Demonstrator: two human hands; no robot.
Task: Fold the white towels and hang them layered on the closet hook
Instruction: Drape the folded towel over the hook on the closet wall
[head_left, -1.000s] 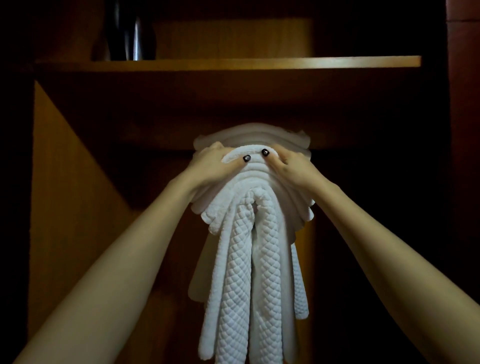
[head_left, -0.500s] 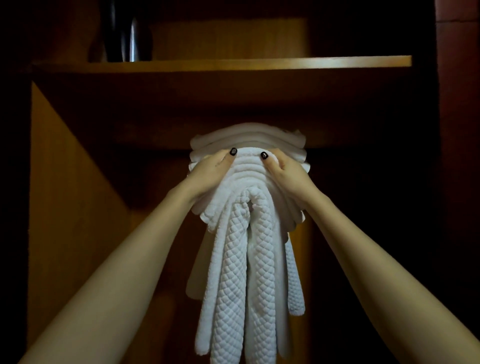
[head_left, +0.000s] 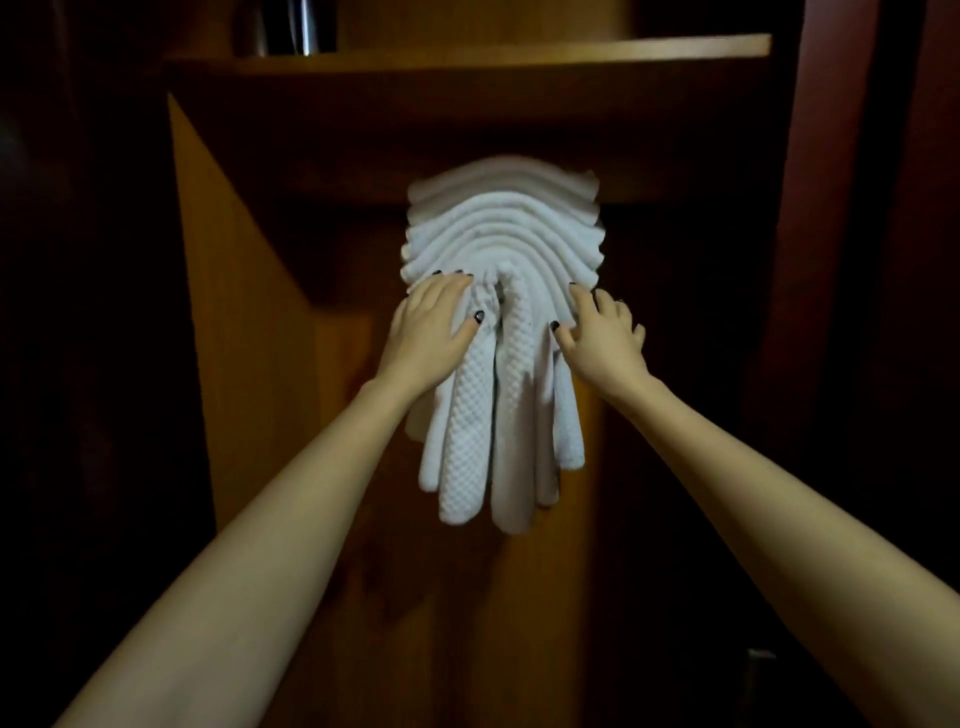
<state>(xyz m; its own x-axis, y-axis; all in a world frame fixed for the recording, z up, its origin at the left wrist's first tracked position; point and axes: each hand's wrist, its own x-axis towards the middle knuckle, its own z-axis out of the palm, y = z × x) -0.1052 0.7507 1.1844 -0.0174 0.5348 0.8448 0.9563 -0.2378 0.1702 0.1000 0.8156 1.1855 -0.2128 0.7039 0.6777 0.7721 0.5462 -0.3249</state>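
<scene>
Several folded white towels (head_left: 503, 234) hang in arched layers inside a wooden closet, their folded tops stacked like ridges. The hook under them is hidden. The front towel (head_left: 470, 431) has a quilted texture and hangs down in two strips. My left hand (head_left: 428, 332) lies flat on the left side of the stack, fingers straight and thumb on the quilted towel. My right hand (head_left: 602, 332) touches the right side with fingers spread and slightly bent, holding nothing.
A wooden shelf (head_left: 519, 49) runs across above the towels, with a dark metallic object (head_left: 298, 26) standing on it at the left. An orange-brown side panel (head_left: 234, 312) stands to the left. The closet's right side is dark.
Both hands slid down from the top of the towel stack to its lower sides. The camera view shifted, so the shelf and towels sit differently in the frame.
</scene>
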